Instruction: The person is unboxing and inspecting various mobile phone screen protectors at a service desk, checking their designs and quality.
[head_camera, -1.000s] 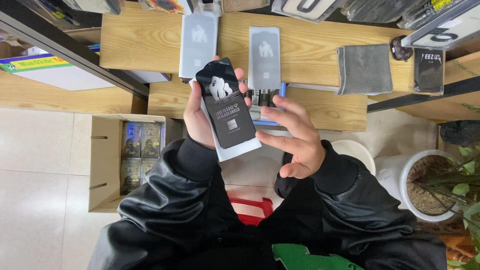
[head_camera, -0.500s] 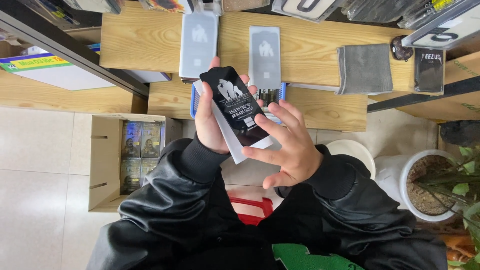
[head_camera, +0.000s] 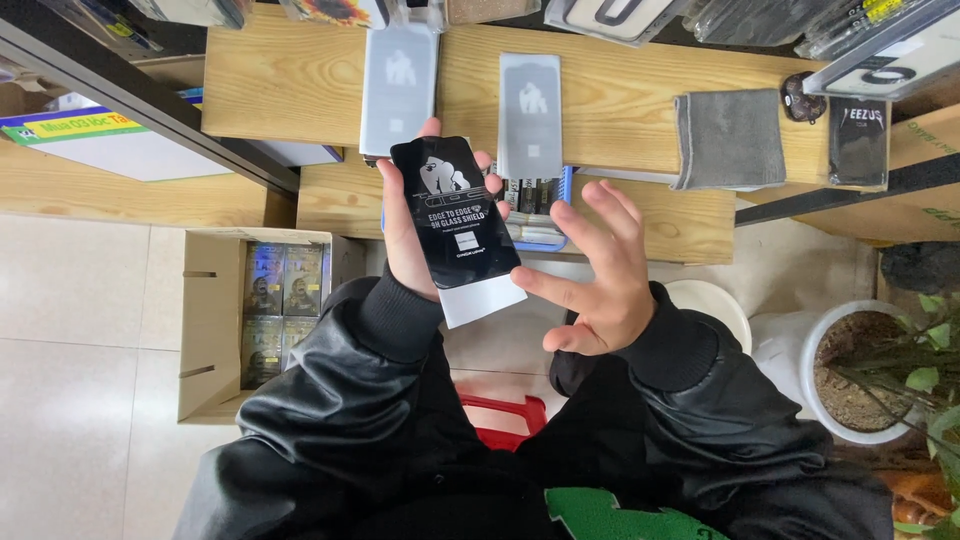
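My right hand has drawn back off the black screen-protector sleeve, fingers now spread wide just right of it. My left hand grips it, long axis pointing away toward the table.

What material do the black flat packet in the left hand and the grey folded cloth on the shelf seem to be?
Black flat packet: probably glossy card or film, since it reflects light. Grey folded cloth: likely matte microfibre; soft, fuzzy surface.
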